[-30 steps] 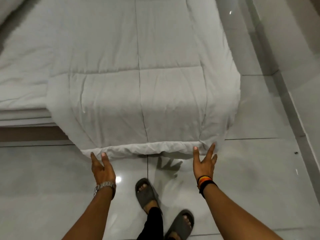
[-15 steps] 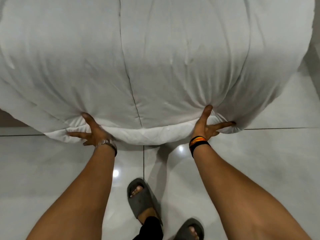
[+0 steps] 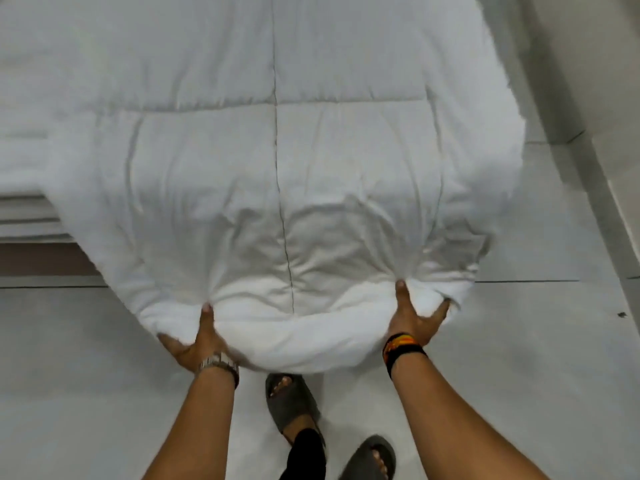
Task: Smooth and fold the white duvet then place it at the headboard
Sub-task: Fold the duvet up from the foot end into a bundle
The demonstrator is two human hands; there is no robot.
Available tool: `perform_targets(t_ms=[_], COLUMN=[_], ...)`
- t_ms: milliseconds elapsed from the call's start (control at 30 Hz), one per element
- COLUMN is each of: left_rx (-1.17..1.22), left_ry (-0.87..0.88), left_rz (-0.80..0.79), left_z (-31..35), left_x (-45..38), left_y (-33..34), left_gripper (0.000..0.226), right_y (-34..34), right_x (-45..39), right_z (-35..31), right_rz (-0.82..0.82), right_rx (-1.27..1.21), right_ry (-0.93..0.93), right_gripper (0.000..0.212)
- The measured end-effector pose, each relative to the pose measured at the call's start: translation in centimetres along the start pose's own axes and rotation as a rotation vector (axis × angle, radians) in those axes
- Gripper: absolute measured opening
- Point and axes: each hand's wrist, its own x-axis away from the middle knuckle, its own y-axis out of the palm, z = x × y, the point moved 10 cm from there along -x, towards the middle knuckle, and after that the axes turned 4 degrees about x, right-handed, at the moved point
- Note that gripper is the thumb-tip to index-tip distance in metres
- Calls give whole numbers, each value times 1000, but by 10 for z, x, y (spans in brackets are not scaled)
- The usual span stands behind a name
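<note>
The white quilted duvet covers the bed and hangs over its foot end toward me. Its lower hem is bunched into a thick roll held off the floor. My left hand, with a metal watch at the wrist, grips the hem on the left, thumb on top and fingers underneath. My right hand, with dark and orange bands at the wrist, grips the hem on the right the same way. The headboard is out of view.
The mattress edge and brown bed base show at the left under the duvet. Glossy grey floor tiles lie around me. A wall and skirting run close along the right. My feet in grey slides stand below the hem.
A second ago both hands were open below the hanging hem. They then closed on it and have lifted and pulled the bunched edge toward me.
</note>
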Motion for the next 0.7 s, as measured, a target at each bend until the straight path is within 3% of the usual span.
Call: perform_targets(t_ms=[167, 333, 567, 700], left_rx=[-176, -213, -105, -50], left_ry=[-50, 203, 409, 442], left_rz=[67, -27, -169, -235], left_z=[77, 215, 397, 454], left_x=[87, 163, 219, 191], left_y=[-90, -89, 45, 155], left_gripper=[110, 108, 101, 86], right_y=[-102, -132, -34, 63], right_x=[90, 164, 196, 157], right_z=[-53, -170, -378, -449], right_rz=[81, 53, -70, -118], right_rx=[78, -9, -64, -300], right_ry=[59, -97, -315, -143], right_gripper=[105, 102, 95, 81])
